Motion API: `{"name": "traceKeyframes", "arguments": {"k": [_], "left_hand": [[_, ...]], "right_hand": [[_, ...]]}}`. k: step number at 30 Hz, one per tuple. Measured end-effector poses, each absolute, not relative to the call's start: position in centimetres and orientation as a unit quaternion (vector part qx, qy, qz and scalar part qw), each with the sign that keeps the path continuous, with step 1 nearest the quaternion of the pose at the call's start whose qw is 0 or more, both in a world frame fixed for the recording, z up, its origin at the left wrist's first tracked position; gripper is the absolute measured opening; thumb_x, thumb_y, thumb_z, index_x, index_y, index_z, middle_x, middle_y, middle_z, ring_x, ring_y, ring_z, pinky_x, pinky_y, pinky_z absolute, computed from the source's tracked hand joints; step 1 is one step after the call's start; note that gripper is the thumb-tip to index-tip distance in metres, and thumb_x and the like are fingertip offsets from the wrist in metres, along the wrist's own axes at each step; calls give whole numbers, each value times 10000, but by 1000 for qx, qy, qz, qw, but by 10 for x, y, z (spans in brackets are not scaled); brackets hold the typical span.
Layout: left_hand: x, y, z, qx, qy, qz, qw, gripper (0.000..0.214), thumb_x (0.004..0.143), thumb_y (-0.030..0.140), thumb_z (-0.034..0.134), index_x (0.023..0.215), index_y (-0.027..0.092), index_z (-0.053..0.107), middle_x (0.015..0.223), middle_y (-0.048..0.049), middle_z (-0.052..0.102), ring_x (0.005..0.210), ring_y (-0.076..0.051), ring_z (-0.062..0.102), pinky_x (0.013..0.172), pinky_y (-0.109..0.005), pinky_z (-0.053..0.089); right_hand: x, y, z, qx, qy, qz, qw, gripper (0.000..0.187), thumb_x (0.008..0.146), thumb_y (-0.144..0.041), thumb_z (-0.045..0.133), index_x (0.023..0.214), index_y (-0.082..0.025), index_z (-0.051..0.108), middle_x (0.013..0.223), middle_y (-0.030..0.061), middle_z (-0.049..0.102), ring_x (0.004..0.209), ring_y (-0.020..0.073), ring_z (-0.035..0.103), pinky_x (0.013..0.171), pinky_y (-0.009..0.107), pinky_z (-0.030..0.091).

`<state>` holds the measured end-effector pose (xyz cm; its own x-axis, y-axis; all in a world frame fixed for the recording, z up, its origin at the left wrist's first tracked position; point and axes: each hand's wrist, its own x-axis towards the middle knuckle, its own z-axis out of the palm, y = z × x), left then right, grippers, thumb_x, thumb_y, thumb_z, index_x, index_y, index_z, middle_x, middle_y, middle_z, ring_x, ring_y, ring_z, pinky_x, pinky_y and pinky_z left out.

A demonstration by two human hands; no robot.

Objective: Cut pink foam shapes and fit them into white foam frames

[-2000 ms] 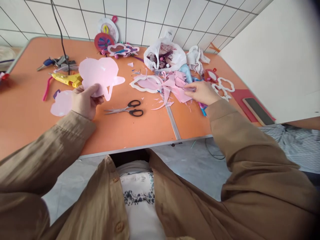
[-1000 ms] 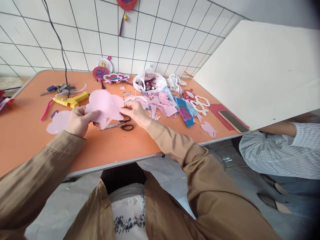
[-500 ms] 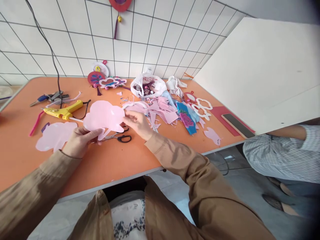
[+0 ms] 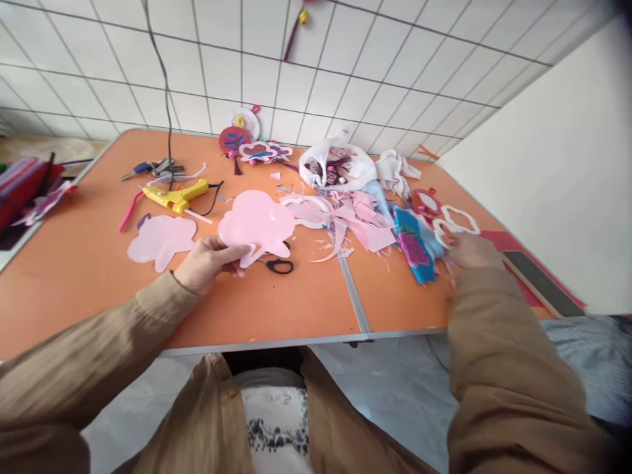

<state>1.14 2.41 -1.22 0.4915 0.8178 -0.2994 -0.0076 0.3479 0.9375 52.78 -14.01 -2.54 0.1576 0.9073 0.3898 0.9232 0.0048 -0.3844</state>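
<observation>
My left hand (image 4: 210,263) pinches a pink cloud-shaped cutout (image 4: 257,220) by its lower edge, thumb on top, holding it just over the table. Scissors (image 4: 280,265) lie partly hidden beneath that cutout. Far to the right, my right hand (image 4: 474,251) is at a white scalloped frame (image 4: 439,232), its fingers closed on the lower edge and partly hidden by the hand. A second white frame (image 4: 467,230) lies just behind it. Another pink cutout (image 4: 160,240) rests left of my left hand.
A yellow glue gun (image 4: 178,196) with its cord and some keys (image 4: 160,169) lie at left. Pink scraps (image 4: 363,220), a blue floral fabric piece (image 4: 415,247) and a white plastic bag (image 4: 311,168) fill the middle. A phone (image 4: 543,283) sits at the right edge.
My right hand has let go of the pink cutout and moved right to the white frames. The left hand still holds the cutout. The camera view has turned right.
</observation>
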Motion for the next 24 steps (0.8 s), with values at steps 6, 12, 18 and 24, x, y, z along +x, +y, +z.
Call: {"name": "traceKeyframes", "arguments": {"k": [6,12,18,24], "left_hand": [[10,28,-23,491,403,315,705,296,537,361,939,631,130,778,539,-51,679,433,-118,587,459,-231,493],[14,25,-25,494,398,319,704,290,541,365,926,642,136,779,574,-56,706,467,-128,602,477,-243,495],[11,27,-21,494,382,345,700,298,582,388,896,668,140,755,597,-40,705,560,-163,665,542,-265,519],[10,28,-27,484,374,347,711,323,576,390,868,745,132,776,706,-67,756,673,-201,712,658,-318,593]], "right_hand": [[500,-133,-6,-810,-479,-140,307,213,790,-683,682,718,-485,712,614,123,639,949,435,749,787,696,564],[297,-73,35,-617,-669,105,401,134,809,-394,750,916,-327,705,970,65,791,920,324,773,839,566,635],[196,-26,10,-519,-778,103,339,235,824,-205,783,752,-238,561,712,-16,677,656,168,646,635,316,501],[190,-3,-15,-511,-780,80,352,258,855,-242,794,749,-233,559,748,-3,680,667,163,604,610,301,441]]}}
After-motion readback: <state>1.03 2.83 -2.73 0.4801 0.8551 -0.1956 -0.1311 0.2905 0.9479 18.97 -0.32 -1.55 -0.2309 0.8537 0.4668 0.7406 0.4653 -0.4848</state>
